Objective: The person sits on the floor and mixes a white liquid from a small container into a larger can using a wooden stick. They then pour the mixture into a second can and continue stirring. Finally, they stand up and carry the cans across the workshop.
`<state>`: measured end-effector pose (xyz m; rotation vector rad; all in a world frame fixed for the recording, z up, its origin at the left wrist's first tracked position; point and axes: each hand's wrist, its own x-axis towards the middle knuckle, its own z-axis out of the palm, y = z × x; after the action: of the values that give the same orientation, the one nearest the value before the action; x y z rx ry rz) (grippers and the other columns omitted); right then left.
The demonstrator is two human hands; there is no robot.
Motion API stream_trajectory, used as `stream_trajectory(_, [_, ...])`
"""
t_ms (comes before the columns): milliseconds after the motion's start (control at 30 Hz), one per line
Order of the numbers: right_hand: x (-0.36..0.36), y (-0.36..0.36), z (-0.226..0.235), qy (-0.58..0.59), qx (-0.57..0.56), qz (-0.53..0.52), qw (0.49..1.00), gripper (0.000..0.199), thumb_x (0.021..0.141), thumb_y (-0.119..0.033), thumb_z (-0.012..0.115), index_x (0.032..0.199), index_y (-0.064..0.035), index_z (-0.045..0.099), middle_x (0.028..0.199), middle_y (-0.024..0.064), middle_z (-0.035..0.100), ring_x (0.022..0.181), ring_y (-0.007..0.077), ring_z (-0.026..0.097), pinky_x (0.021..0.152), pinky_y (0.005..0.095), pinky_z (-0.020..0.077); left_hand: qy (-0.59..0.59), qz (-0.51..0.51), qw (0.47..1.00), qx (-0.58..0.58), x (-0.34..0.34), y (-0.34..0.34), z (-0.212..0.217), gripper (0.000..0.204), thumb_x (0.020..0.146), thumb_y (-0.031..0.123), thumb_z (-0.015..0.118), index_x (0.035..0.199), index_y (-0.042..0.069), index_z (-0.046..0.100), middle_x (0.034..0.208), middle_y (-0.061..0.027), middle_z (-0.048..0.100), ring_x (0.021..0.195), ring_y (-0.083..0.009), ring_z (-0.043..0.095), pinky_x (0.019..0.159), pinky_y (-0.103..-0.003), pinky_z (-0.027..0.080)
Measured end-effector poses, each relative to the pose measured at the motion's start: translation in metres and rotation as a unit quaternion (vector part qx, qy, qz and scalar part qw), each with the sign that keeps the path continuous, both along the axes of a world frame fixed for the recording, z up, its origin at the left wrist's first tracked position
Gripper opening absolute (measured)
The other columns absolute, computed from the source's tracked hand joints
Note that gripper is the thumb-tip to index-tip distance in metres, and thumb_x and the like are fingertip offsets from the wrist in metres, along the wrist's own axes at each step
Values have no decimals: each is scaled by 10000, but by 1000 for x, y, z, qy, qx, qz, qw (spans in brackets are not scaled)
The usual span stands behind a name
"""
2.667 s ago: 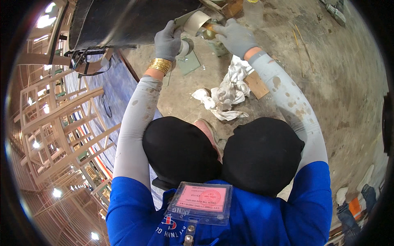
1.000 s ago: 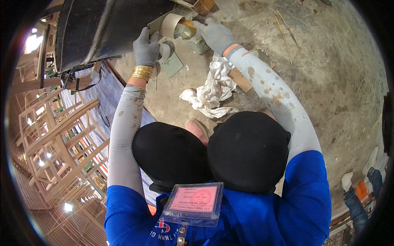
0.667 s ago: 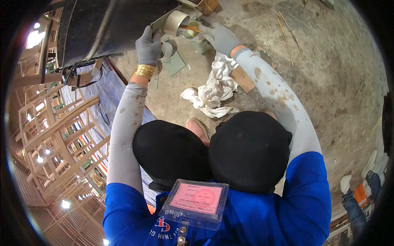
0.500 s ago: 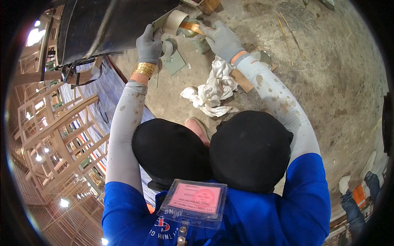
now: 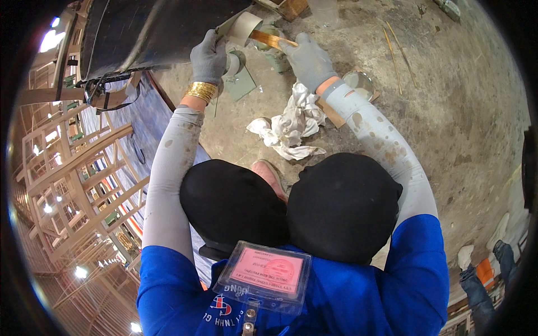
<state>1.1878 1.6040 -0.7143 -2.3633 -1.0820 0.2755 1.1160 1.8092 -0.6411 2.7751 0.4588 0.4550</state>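
My left hand, in a grey knit glove, is closed at the edge of a pale curved piece with a grey-green flat part beside it. My right hand, gloved alike, grips the flat orange-brown wooden handle of a tool. The tool's far end meets the pale piece and is hidden, so its kind does not show. Below the hands lie a grey-green square sheet and a crumpled white cloth on the concrete floor.
A large black covered object stands at the upper left, next to wooden frames. To the right are a round container on cardboard and two thin sticks. A person's jean-clad legs show at the lower right.
Both hands have shifted slightly to the right in the picture, with the wooden handle and pale piece. My right forearm uncovers more of the round container. Both grips stay the same.
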Motion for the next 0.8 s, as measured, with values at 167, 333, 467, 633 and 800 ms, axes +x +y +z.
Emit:
stream_trajectory(167, [-13, 14, -7, -74, 60, -1, 995, 495, 796, -74, 499, 1254, -247, 431, 1152, 140, 408, 913, 317, 531, 690, 373, 513, -26, 19, 998, -50, 6, -7, -4, 100, 800, 132, 566, 867, 61, 547, 689, -164, 589, 614, -286, 597, 554, -315, 458])
stream_trajectory(333, [-21, 24, -10, -32, -12, 67, 997, 494, 797, -88, 504, 1274, -75, 377, 1166, 201, 396, 1037, 348, 490, 763, 374, 497, -59, 51, 991, -112, 2, -7, 1, 123, 800, 128, 569, 877, 32, 565, 713, -135, 618, 608, -166, 582, 602, -268, 453])
stream_trajectory(467, [-11, 19, -57, 17, -29, 6, 999, 478, 788, -85, 510, 1249, -52, 388, 1084, 179, 446, 978, 347, 510, 722, 360, 502, -45, 47, 988, -140, 21, -16, -4, 143, 791, 136, 570, 880, 25, 572, 730, -135, 627, 625, -170, 592, 617, -275, 457])
stream_trajectory(633, [-25, 10, -27, -56, 2, 93, 994, 419, 795, -122, 503, 1195, -33, 415, 1008, 174, 479, 883, 335, 528, 678, 383, 498, 9, 102, 987, -128, 1, -2, 3, 216, 811, 137, 568, 982, 6, 583, 832, -88, 651, 738, -91, 564, 685, -242, 448])
stream_trajectory(800, [-24, 16, -35, -15, 56, 80, 995, 358, 819, -110, 477, 1165, -30, 428, 1064, 200, 471, 863, 344, 545, 672, 389, 503, 62, 97, 989, -95, 14, -13, 7, 222, 815, 146, 561, 991, 14, 587, 843, -93, 652, 757, -92, 571, 695, -251, 453])
